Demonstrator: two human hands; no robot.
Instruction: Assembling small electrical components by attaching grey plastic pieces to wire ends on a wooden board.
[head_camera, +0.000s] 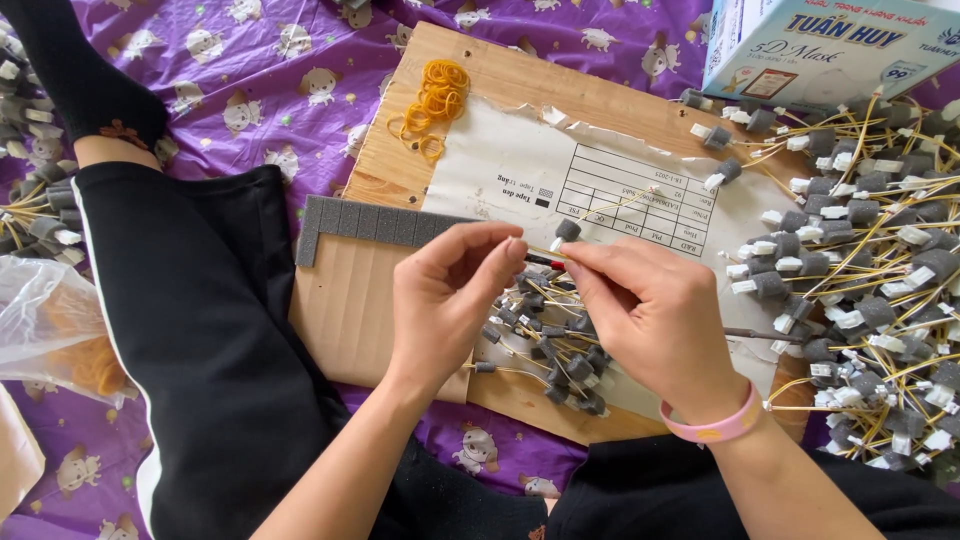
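Note:
My left hand (450, 290) and my right hand (650, 310) meet over a wooden board (520, 75), fingertips pinched on the two ends of one short yellow wire (548, 258) that has a red and black tip. A grey foam-capped end (567, 230) of a wire sticks up just above my fingers. Under my hands lies a small pile of foam-capped wires (560, 350). My right wrist wears a pink band (715, 428).
A big heap of foam-capped yellow wires (870, 270) fills the right side. Yellow rubber bands (432, 100) lie at the board's top, a grey foam strip (375, 220) at its left, a printed sheet (520, 170) under the work. A cardboard box (830, 45) stands top right, a plastic bag (50, 320) at left.

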